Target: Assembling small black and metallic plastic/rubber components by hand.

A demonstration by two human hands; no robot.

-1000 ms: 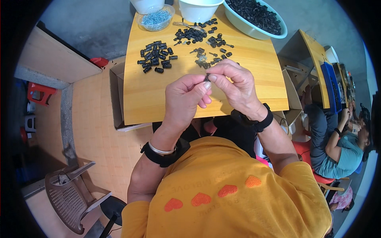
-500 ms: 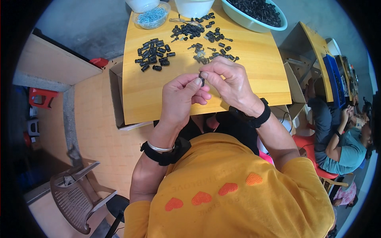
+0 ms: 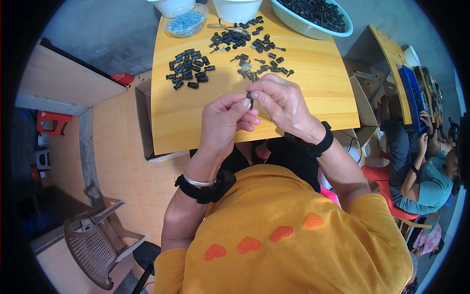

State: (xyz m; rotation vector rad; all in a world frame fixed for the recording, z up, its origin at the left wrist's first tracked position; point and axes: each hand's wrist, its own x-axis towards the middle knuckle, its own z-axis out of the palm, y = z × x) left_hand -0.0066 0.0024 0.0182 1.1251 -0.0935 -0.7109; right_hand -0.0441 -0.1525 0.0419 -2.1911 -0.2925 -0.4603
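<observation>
Over the near half of the wooden table [image 3: 313, 105], my two hands meet at a small black plastic part [image 3: 250, 100]. My left hand [image 3: 226, 117] pinches it from the left between thumb and fingers. From the right, my right hand [image 3: 281, 100] grips its upper end with thumb and forefinger. The fingers cover most of the part, so its full shape is hidden. Beyond my left hand lies a pile of black cylindrical plastic pieces [image 3: 188, 68]. Ahead of my right hand are loose black pieces with small shiny metal bits [image 3: 246, 67].
At the table's far edge stand a clear bowl of metal pins or springs [image 3: 186, 22], a white container [image 3: 237, 11] and a pale basin [image 3: 313, 22] of black parts. A seated co-worker [image 3: 426, 183] is at the right. A brown chair [image 3: 95, 250] stands lower left.
Slightly more of the small black part shows between my fingers, and my right hand sits a little lower. The co-worker's hands have moved up to the blue tray.
</observation>
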